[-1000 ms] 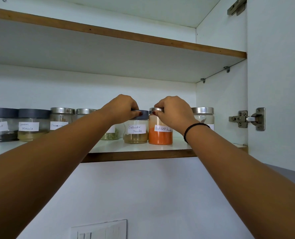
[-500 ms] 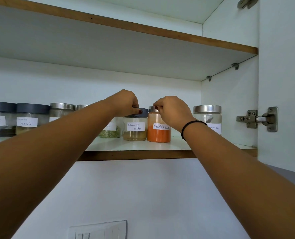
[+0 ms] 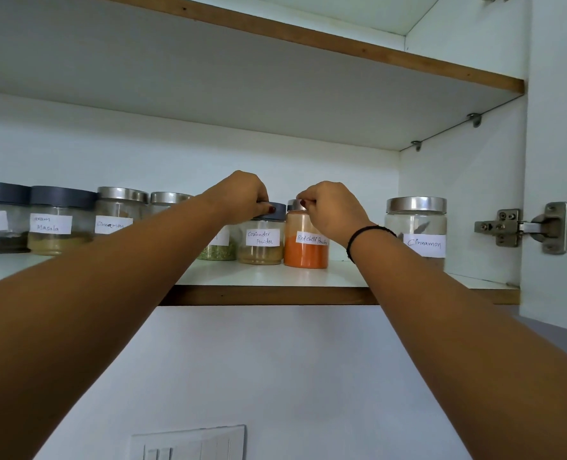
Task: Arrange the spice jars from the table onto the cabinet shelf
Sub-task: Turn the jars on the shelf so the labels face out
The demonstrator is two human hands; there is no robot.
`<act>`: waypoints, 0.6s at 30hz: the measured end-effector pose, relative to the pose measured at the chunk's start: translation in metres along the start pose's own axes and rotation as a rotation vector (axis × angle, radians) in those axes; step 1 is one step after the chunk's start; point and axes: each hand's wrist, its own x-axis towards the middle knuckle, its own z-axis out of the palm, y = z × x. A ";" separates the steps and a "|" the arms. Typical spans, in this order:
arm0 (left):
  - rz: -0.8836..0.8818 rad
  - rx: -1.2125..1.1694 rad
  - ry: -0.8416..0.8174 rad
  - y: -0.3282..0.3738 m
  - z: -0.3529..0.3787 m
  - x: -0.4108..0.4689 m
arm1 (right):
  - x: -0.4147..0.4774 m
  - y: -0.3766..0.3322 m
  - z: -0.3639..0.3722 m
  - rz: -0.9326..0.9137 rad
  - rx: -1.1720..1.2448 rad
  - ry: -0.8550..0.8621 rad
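White wall fills the bottom of the frame, with a pale switch plate (image 3: 189,443) at the lower centre. Two bare forearms rise from the lower corners toward the middle; the right one wears a thin black wristband (image 3: 365,234). Beyond them the wood-edged cabinet shelf (image 3: 269,295) runs across mid-frame.

The left hand (image 3: 242,194) curls its fingers over the dark lid of the coriander powder jar (image 3: 260,244), gripping it from above. Just to its right, the right hand (image 3: 332,207) pinches the steel lid of the red chilli powder jar (image 3: 305,250) with curled fingers. Both jars stand upright on the shelf, side by side at frame centre.

Left of them, a green herb jar (image 3: 219,250) is partly hidden by the left arm. Further left come a steel-lidded Cinnamon jar (image 3: 116,210), a dark-lidded Garam Masala jar (image 3: 60,227) and a Pepper jar (image 3: 0,224) at the left edge. A second Cinnamon-labelled jar (image 3: 418,227) stands apart at the right. A steel hinge (image 3: 521,227) sits at the far right.
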 end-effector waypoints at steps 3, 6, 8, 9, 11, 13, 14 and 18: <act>-0.014 0.003 0.013 -0.001 0.005 0.000 | 0.005 0.002 0.006 -0.013 0.009 -0.021; -0.015 0.009 0.020 -0.002 0.007 0.000 | 0.010 0.006 0.014 -0.026 -0.002 0.005; -0.012 0.014 0.030 -0.004 0.009 -0.001 | 0.013 0.007 0.018 -0.024 -0.008 0.005; -0.010 0.014 0.033 -0.005 0.010 -0.001 | 0.014 0.007 0.018 -0.026 -0.006 0.004; -0.006 0.015 0.040 -0.006 0.011 -0.001 | 0.015 0.007 0.019 -0.035 -0.007 0.011; -0.003 0.015 0.045 -0.007 0.011 -0.002 | 0.014 0.007 0.021 -0.039 -0.022 0.026; 0.001 0.016 0.050 -0.007 0.012 -0.002 | 0.013 0.007 0.022 -0.043 -0.030 0.034; 0.010 -0.001 0.058 -0.009 0.015 -0.004 | 0.007 0.007 0.023 -0.051 -0.050 0.065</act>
